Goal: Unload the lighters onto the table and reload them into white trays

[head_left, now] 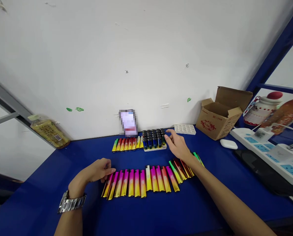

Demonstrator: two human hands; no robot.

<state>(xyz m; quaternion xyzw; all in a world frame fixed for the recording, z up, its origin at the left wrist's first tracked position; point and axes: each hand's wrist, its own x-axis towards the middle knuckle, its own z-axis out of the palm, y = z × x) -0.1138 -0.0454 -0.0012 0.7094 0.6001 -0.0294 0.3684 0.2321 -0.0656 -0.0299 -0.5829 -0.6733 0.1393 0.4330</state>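
Head view: right hand (178, 146) spread beside racked lighters (154, 141); left hand (98, 169), grip unclear.

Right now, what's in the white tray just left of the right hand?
Upright lighters, black-topped, packed in rows; the front row shows blue bodies. Bodies behind it are mostly hidden, and the floor of the tray is covered.

We saw cigarette lighters (137, 183) with a glossy metallic sheen, a wristwatch (72, 203) of polished metal, a tray (185, 129) of matt plastic, a carton (208, 122) of matt cardboard, a bottle (50, 132) of clear plastic, a tabletop (126, 216) that looked smooth, a matt, scuffed wall (99, 65)
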